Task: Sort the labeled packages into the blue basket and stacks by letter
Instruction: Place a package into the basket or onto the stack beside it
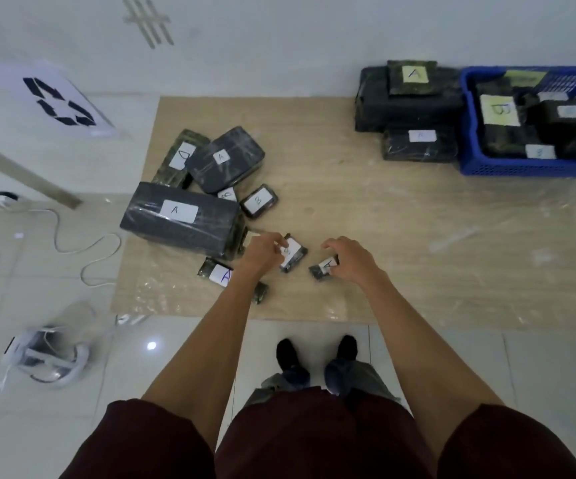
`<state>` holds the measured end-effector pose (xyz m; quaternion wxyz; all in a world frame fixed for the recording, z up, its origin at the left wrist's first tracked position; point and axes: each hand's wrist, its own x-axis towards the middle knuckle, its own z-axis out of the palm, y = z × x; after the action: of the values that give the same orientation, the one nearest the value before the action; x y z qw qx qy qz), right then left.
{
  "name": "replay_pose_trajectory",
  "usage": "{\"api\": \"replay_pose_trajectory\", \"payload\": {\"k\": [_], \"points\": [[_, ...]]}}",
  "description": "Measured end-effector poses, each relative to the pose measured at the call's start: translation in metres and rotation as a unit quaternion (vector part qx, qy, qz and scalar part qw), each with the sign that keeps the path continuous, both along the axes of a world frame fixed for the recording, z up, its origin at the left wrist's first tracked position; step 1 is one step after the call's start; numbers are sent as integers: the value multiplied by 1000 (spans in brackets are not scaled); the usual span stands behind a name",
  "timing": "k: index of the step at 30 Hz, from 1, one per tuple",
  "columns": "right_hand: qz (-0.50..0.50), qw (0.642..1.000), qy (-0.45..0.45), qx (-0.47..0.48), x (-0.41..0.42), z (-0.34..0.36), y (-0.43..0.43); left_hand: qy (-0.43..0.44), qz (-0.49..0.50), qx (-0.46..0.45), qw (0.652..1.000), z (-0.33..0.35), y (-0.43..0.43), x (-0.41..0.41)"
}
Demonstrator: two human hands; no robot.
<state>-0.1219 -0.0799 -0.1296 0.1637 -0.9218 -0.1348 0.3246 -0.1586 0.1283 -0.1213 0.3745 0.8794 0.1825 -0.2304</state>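
A wooden mat [366,209] under clear film is spread on the tiled floor, and both hands are held low over its near middle. Far up and right of the hands, a blue basket [487,165] is filled with dark packages, one marked B [499,110]. Just left of it, a stack [407,102] of dark packages is topped by one labeled A [412,77]. Up and left of the left hand [262,252], a large box marked A [179,219] is seen, with a loose pile [224,160] behind it and a small B package [258,201] beside it. The left hand's fingers are closed on a small package [295,259] whose letter cannot be read. The right hand [352,259] is curled over a small A package [322,269], fingers touching it; whether it is gripped cannot be told. Another A package [217,273] lies under the left forearm.
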Motion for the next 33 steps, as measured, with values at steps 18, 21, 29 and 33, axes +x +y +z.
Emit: {"api": "replay_pose_trajectory", "payload": {"k": [18, 21, 29, 33], "points": [[-355, 884, 137, 271, 8, 31, -23, -66, 22, -168, 983, 3, -14, 23], [-347, 850, 144, 369, 19, 57, -19, -112, 66, -242, 962, 29, -31, 45], [-309, 847, 7, 433, 50, 111, -26, -248, 93, -314, 912, 107, -68, 87], [-301, 830, -30, 469, 69, 133, -40, -272, 86, -316, 905, 131, -90, 106]]}}
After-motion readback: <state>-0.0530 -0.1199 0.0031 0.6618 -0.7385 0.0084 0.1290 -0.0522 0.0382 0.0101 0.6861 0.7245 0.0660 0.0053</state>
